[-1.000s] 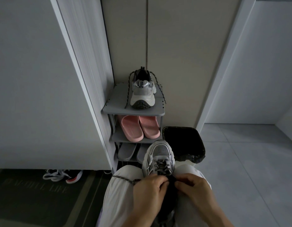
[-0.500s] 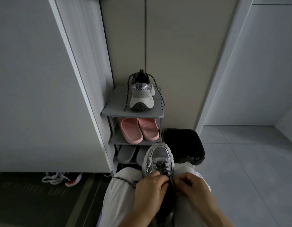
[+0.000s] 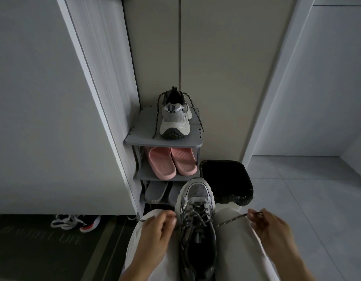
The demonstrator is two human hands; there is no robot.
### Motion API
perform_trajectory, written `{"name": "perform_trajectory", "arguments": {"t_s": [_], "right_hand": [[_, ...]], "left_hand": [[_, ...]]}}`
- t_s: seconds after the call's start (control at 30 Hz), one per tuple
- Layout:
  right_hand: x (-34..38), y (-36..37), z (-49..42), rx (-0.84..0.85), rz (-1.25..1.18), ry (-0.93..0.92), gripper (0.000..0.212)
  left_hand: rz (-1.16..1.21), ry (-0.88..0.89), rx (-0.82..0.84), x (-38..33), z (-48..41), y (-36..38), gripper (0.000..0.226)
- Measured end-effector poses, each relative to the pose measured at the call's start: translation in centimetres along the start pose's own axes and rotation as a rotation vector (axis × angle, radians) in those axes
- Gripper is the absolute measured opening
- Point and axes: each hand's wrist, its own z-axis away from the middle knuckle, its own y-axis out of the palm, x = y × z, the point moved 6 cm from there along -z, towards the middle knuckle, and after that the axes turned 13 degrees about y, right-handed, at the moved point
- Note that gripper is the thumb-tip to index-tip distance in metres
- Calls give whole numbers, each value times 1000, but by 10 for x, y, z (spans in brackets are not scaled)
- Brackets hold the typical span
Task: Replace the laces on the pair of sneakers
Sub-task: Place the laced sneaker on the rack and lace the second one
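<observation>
Dim hallway light falls on pale floor tiles (image 3: 317, 209) and tall cupboard doors (image 3: 226, 78). Down at the person's lap, the grip of the right hand (image 3: 271, 226) is clamped on the lace (image 3: 231, 219). Thumb and forefinger pinch it near its tip, and the strand runs straight from there across the right knee to the sneaker (image 3: 198, 199). The grip of the left hand (image 3: 155, 226) looks clamped on the other end, whose tip pokes out past the knuckles, though in this light I can't make out those fingertips clearly. The hands are held apart, one at each side of the sneaker.

That sneaker, grey and silver with a dark opening, lies between the thighs on light trousers (image 3: 236, 246). Its toe points away from the person and the lace is criss-crossed loosely over the tongue.

Just beyond the toe stands a small grey shoe rack (image 3: 139, 136). Its top shelf carries the second sneaker (image 3: 175, 120), with its own laces trailing loose down both sides. Pink slippers (image 3: 171, 163) sit on the shelf below, and grey slippers (image 3: 155, 191) on the one under that. Right beside the rack is a bin (image 3: 226, 179) lined with a black bag. Off to the left, a dark mat (image 3: 43, 244) covers the floor, and a pair of black, white and red shoes (image 3: 74, 222) lies at the foot of the cabinet.
</observation>
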Motion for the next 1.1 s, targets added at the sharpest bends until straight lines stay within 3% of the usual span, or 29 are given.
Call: {"name": "perform_trajectory", "arguments": {"t_s": [0.07,0.17,0.27,0.37,0.57,0.7,0.8,0.97,1.1], "right_hand": [[-9,13,7,36,99,12,23],[-23,28,24,52,339,23,15],[-44,45,37,104,640,99,22],[-48,54,40,51,783,98,30],[-36,67,43,34,649,-26,17],[-29,47,30,-68,632,-152,32],[-18,32,24,-62,523,-142,31],[-3,6,19,-131,438,-143,30],[-12,17,20,-53,469,-101,26]], "left_hand": [[0,58,48,-10,0,6,22],[97,7,80,-20,0,16,26],[194,-108,77,-14,0,21,24],[213,-144,118,-15,-1,26,24],[358,-205,105,-15,-2,21,19],[412,-250,100,-7,-1,18,18],[454,-284,87,-4,-1,14,21],[348,-242,105,-6,-3,6,31],[219,-222,151,-8,-7,6,32]]}}
